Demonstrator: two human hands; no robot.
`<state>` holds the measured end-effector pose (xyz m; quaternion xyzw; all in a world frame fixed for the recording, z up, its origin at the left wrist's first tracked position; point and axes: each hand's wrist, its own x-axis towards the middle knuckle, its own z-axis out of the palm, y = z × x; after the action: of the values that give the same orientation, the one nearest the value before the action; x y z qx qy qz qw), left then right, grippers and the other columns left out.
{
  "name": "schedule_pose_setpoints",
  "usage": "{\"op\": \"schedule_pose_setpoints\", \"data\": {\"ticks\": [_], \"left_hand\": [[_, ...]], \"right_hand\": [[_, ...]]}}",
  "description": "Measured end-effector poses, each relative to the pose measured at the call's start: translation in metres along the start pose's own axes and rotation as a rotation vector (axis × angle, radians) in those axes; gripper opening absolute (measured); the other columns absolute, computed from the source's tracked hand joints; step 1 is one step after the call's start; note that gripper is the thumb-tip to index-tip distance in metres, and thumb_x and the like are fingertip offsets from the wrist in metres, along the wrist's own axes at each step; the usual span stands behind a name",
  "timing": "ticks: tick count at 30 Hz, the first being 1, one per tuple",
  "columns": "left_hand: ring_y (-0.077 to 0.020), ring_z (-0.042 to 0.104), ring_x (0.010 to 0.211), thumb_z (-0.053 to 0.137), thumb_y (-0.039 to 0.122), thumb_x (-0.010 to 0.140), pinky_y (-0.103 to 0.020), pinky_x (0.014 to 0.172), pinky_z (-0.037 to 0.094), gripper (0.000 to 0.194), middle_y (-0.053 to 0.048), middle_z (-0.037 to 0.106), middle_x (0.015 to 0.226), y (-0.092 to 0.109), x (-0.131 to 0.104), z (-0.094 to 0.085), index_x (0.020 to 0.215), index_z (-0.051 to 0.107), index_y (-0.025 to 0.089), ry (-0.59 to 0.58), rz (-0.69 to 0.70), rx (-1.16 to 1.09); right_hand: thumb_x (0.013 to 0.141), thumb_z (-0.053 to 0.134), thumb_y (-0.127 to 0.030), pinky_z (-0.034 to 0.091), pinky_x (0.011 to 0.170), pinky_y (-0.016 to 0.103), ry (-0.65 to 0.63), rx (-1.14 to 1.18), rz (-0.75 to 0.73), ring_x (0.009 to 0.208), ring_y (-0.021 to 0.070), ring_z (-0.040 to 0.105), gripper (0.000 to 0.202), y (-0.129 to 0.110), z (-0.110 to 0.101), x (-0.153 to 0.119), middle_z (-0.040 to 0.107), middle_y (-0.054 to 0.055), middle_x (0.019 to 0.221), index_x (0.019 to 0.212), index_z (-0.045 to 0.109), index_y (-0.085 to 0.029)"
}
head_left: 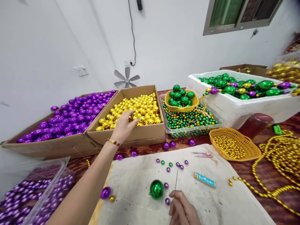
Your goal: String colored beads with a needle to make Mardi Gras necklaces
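My left hand [125, 125] is over the near edge of a cardboard box [131, 135] of shiny gold balls [145, 109]. Its thumb and fingers are apart. Gold balls show between them, apparently lying behind. Low in the view, my right hand [182, 207] pinches a long thin needle [176, 179] that points up. Beside that hand, on a pale cloth [133, 187], are a large green ball [156, 189] and small purple beads [167, 201]. A thread [138, 205] runs left towards a purple ball [106, 192] and a small gold bead [112, 198].
Purple balls [77, 115] fill a box at left. A yellow basket [181, 107] of green balls rests on a clear tub [194, 128] of small beads. Pink-handled snips [202, 154] and a blue packet [204, 179] lie on the cloth. A foam box [246, 107] stands at right.
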<state>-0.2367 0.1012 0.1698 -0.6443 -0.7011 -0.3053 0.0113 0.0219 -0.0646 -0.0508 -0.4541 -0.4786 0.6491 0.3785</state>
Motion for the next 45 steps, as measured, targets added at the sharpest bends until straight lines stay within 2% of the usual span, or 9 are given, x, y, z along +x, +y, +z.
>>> {"op": "schedule_pose_setpoints", "data": {"ticks": [2, 5, 7, 10, 14, 19, 22, 31, 45], "left_hand": [[-0.0188, 0.063, 0.097, 0.058, 0.038, 0.086, -0.034, 0.089, 0.050, 0.048, -0.010, 0.062, 0.123, 0.011, -0.029, -0.001, 0.130, 0.052, 0.020, 0.002, -0.010, -0.364], [-0.0199, 0.064, 0.098, 0.065, 0.031, 0.083, -0.034, 0.088, 0.051, 0.036, -0.010, 0.064, 0.120, 0.028, -0.083, 0.008, 0.117, 0.062, 0.020, -0.099, -0.172, -1.032], [-0.0197, 0.065, 0.095, 0.065, 0.028, 0.084, -0.032, 0.083, 0.052, 0.030, -0.010, 0.066, 0.115, 0.037, -0.116, 0.019, 0.113, 0.065, 0.020, -0.157, -0.307, -1.250], [-0.0183, 0.062, 0.099, 0.064, 0.024, 0.086, -0.028, 0.083, 0.050, 0.033, -0.009, 0.065, 0.119, 0.045, -0.152, 0.035, 0.118, 0.064, 0.022, -0.185, -0.410, -1.350], [-0.0180, 0.061, 0.103, 0.066, 0.023, 0.085, -0.028, 0.088, 0.049, 0.036, -0.006, 0.065, 0.120, 0.046, -0.176, 0.049, 0.121, 0.062, 0.027, -0.097, -0.387, -1.247], [-0.0192, 0.061, 0.103, 0.069, 0.022, 0.081, -0.028, 0.088, 0.050, 0.029, -0.006, 0.067, 0.113, 0.044, -0.185, 0.053, 0.110, 0.070, 0.027, 0.035, -0.257, -0.991], [-0.0206, 0.062, 0.101, 0.072, 0.024, 0.079, -0.029, 0.087, 0.052, 0.027, -0.006, 0.069, 0.110, 0.042, -0.185, 0.053, 0.106, 0.073, 0.026, 0.078, -0.283, -0.964], [-0.0195, 0.066, 0.091, 0.073, 0.028, 0.078, -0.030, 0.081, 0.053, 0.030, -0.007, 0.072, 0.107, 0.028, -0.177, 0.055, 0.107, 0.074, 0.024, 0.114, -0.528, -1.279], [-0.0190, 0.068, 0.087, 0.071, 0.027, 0.081, -0.034, 0.080, 0.055, 0.028, -0.009, 0.072, 0.104, 0.030, -0.175, 0.053, 0.108, 0.073, 0.021, 0.043, -0.587, -1.495]], "right_hand": [[0.088, 0.046, -0.066, 0.038, 0.037, 0.014, -0.009, 0.021, -0.057, 0.046, 0.0095, 0.057, 0.052, -0.002, 0.002, -0.001, 0.056, -0.001, 0.066, 0.100, 0.062, -0.017], [0.089, 0.050, -0.058, 0.043, 0.037, 0.016, -0.077, 0.012, -0.143, 0.047, 0.0087, 0.052, 0.044, -0.008, 0.001, -0.004, 0.052, -0.001, 0.068, 0.091, 0.065, -0.017], [0.093, 0.046, -0.052, 0.043, 0.037, 0.015, -0.123, -0.014, -0.201, 0.051, 0.0092, 0.054, 0.041, -0.015, -0.001, -0.006, 0.054, 0.002, 0.074, 0.086, 0.065, -0.016], [0.098, 0.039, -0.046, 0.040, 0.036, 0.012, -0.171, -0.047, -0.215, 0.058, 0.0107, 0.060, 0.040, -0.025, -0.004, -0.009, 0.058, 0.004, 0.079, 0.088, 0.064, -0.017], [0.098, 0.041, -0.044, 0.041, 0.035, 0.013, -0.145, -0.028, -0.203, 0.056, 0.0108, 0.061, 0.035, -0.030, -0.003, -0.013, 0.057, 0.003, 0.077, 0.105, 0.063, -0.018], [0.095, 0.048, -0.040, 0.043, 0.037, 0.015, -0.077, -0.055, -0.251, 0.054, 0.0108, 0.060, 0.030, -0.032, -0.003, -0.017, 0.061, 0.004, 0.076, 0.098, 0.068, -0.017], [0.095, 0.051, -0.036, 0.048, 0.047, 0.020, -0.044, -0.107, -0.293, 0.049, 0.0099, 0.058, 0.027, -0.033, -0.005, -0.018, 0.064, 0.003, 0.072, 0.094, 0.070, -0.017], [0.094, 0.051, -0.035, 0.045, 0.046, 0.022, -0.042, -0.117, -0.319, 0.042, 0.0097, 0.055, 0.027, -0.023, -0.002, -0.022, 0.064, 0.003, 0.069, 0.093, 0.072, -0.019], [0.093, 0.051, -0.038, 0.046, 0.045, 0.022, -0.029, -0.143, -0.283, 0.041, 0.0092, 0.054, 0.030, -0.024, 0.007, -0.022, 0.064, 0.003, 0.068, 0.090, 0.072, -0.018]]}}
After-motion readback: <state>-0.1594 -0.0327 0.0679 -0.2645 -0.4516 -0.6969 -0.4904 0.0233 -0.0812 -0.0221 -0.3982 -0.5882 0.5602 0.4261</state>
